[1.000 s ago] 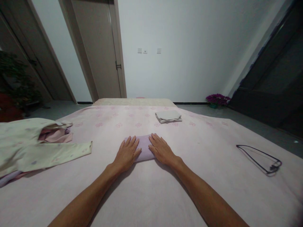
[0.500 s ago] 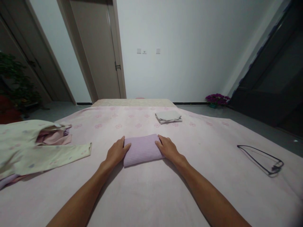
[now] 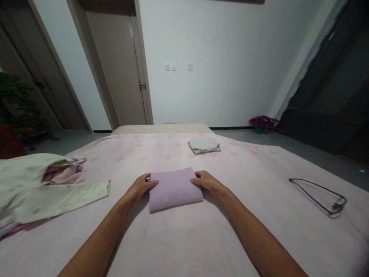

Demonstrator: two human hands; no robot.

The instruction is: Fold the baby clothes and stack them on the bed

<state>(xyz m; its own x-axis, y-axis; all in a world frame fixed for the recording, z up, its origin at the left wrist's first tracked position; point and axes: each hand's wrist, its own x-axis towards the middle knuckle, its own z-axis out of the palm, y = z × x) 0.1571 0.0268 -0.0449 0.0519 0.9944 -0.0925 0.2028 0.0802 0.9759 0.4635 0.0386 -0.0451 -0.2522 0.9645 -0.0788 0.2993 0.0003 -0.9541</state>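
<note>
A folded lilac ribbed garment (image 3: 175, 190) lies in the middle of the pink flowered cloth (image 3: 178, 242), its far edge a little raised. My left hand (image 3: 142, 185) grips its left far corner, thumb on top and fingers under or behind the edge. At the right far corner my right hand (image 3: 205, 181) pinches it the same way, thumb on top. The fingertips beneath the fabric are hidden. Beyond the lilac garment sits a folded pale grey garment (image 3: 204, 144).
Loose cream patterned clothing (image 3: 31, 184) lies at the left, with pink fabric (image 3: 65, 174) showing inside. A black wire hanger (image 3: 318, 195) rests on the right. Past the bed's far end are a door (image 3: 115, 65) and potted purple flowers (image 3: 263, 123).
Both hands have shifted from lying along the sides to pinching the far corners. The lilac garment's far edge looks lifted slightly, and the view has tilted up a little.
</note>
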